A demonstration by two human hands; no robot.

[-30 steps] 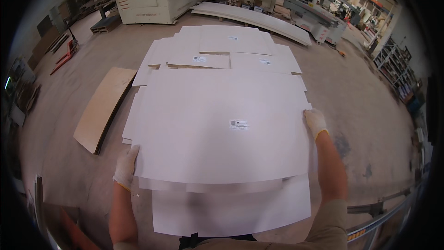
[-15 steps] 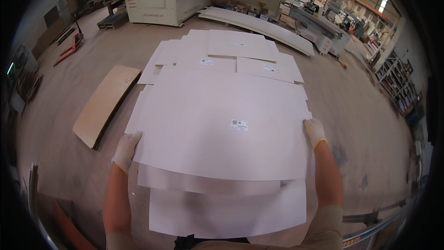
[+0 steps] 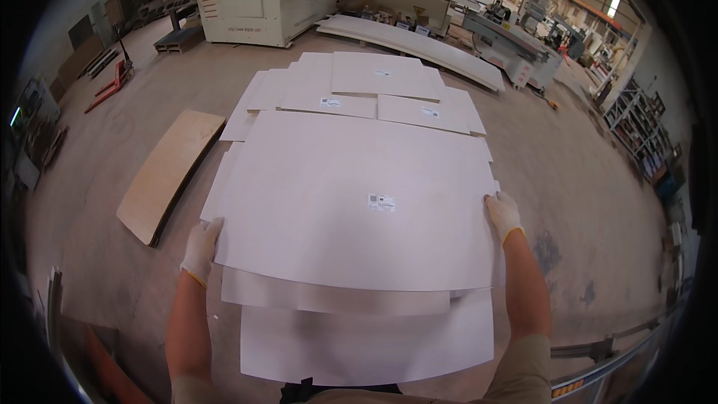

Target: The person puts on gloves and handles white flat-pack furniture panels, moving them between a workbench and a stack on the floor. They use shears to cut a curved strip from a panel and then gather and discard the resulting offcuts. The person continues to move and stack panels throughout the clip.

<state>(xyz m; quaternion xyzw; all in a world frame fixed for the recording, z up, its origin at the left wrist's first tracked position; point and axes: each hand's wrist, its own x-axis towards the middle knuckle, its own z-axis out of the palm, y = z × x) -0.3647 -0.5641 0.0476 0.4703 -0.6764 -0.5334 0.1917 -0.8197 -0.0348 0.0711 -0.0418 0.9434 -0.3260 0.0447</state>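
Observation:
A large white panel (image 3: 314, 187) with a small printed label (image 3: 381, 203) lies on top of a stack of similar boards. My left hand (image 3: 201, 248), in a white glove with a yellow cuff, grips its left edge near the front corner. On the opposite edge, my gloved right hand (image 3: 503, 213) is closed with the thumb on top; the fingers beneath are hidden. Smaller labelled panels (image 3: 385, 75) overlap at the far end of the stack. Lower white boards (image 3: 359, 340) stick out toward me beneath the front edge.
Left of the stack, a tan board pile (image 3: 168, 179) lies on the concrete floor. A red pallet jack (image 3: 112, 86) stands farther off. Beyond the stack are a long white panel (image 3: 411, 49) and a big cream machine (image 3: 239, 0). A metal rack (image 3: 639, 131) stands along the right wall.
The held panel has come slightly toward me, uncovering more of the far panels' near edges. Both hands keep their grip on its sides. The whole view has shifted slightly.

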